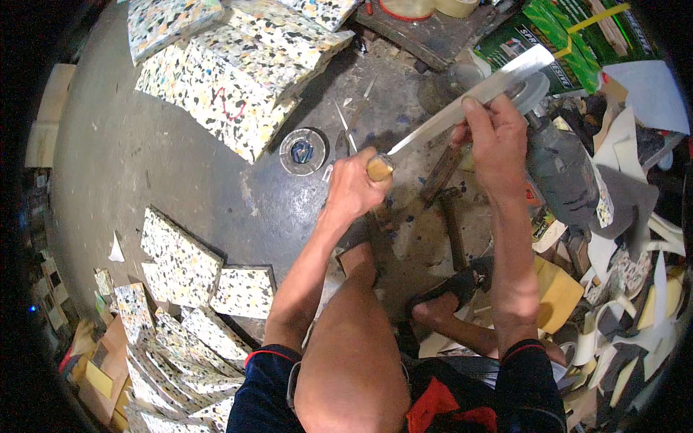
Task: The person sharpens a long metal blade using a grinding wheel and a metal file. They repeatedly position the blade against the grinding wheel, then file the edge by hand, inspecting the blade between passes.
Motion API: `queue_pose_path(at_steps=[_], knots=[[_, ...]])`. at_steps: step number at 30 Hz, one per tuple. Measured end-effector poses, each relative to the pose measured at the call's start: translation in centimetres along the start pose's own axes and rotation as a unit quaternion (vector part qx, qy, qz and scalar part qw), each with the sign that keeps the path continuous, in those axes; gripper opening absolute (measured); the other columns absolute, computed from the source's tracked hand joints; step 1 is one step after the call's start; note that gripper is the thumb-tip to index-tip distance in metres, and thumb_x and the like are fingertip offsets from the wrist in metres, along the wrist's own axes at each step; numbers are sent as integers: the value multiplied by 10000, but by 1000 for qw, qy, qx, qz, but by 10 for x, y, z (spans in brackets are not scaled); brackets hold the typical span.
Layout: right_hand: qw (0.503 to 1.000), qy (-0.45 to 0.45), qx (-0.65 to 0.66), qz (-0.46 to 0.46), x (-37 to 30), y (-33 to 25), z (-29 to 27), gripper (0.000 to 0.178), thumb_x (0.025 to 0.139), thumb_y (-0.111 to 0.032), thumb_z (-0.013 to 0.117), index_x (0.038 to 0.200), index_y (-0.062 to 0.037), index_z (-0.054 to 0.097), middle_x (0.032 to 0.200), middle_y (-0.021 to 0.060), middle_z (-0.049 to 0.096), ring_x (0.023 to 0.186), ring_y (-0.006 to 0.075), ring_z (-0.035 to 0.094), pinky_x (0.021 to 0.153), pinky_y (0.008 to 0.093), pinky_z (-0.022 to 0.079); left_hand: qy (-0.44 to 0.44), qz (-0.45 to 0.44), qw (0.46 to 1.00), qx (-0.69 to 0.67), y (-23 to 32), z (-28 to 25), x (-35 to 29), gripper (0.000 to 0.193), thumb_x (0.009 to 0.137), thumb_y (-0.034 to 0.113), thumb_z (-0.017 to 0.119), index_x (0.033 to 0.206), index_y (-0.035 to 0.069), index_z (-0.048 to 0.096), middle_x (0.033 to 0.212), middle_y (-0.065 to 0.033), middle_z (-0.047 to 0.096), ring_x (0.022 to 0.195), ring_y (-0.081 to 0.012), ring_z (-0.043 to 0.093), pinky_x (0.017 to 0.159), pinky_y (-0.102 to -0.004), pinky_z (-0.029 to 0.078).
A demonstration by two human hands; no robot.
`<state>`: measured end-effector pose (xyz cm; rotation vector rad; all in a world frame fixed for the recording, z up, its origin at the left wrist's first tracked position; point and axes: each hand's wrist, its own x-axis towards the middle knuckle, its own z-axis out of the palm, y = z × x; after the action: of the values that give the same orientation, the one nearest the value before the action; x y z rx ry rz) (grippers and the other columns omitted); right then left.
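L hand (pixel 355 189) gripping a long silver-bladed knife (pixel 444 120) by its wooden handle (pixel 380 167), angled twd 2 o'clock, R hand (pixel 498 137) pinching the blade, w/ round clear-glass ashtray (pixel 286 153) abt 10 o'clock from L hand.

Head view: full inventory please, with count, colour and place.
Long blade: one, silver, yellowish handle, upper centre.
Speckled foam blocks: several, multicoloured, upper left.
Speckled foam pieces: many, multicoloured, lower left.
Ashtray: one, clear, on the grey floor.
Hammer: one, dark, right of centre.
Bar: one, dark, beside the hammer.
Board: one, brown, top edge.
Round objects: two, pale, on the board.
Packaging: count unclear, green, upper right.
Scraps: many, white, grey, yellow, right.
Sleeves: two, dark, red-trimmed, lower edge.
Legs: two, bare, lower centre.
Left hand: one, bare, around the handle.
Right hand: one, bare, pinching the blade.
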<state>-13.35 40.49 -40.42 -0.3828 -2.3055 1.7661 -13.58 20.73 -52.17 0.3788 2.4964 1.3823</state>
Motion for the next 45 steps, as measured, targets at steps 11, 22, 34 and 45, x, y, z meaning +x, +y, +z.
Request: queue_pose_path(at_steps=[11,22,34,45], knots=[[1000,29,-5,10,-2,12,18,182,993,-152,539,877,-16,574,675,36,605,565,105,614,521,282,503,-33,-42,997,-49,-2,0,-2,202,726,157,692,807,-5,604,710,-259,618,719,-460,641,633,-454,503],[991,-81,53,96,25,28,6,171,967,-156,604,916,1,646,694,36,641,569,88,611,485,252,501,-29,-63,998,-3,-6,-6,6,232,768,196,707,850,-5,624,739,-258,644,755,-453,657,651,-470,511],[998,-15,-21,60,20,74,18,301,928,-224,640,753,15,588,591,98,594,517,160,584,521,356,473,-56,-47,997,-12,-16,11,1,210,789,124,747,877,1,601,705,-72,618,636,-135,551,592,-347,479],[901,-34,-410,135,-142,137,-24,366,859,-280,737,1033,18,616,1053,230,641,811,364,652,711,458,509,-91,-120,967,-207,0,-13,-18,399,831,210,812,1013,15,516,754,-3,541,665,-89,517,562,-284,445]])
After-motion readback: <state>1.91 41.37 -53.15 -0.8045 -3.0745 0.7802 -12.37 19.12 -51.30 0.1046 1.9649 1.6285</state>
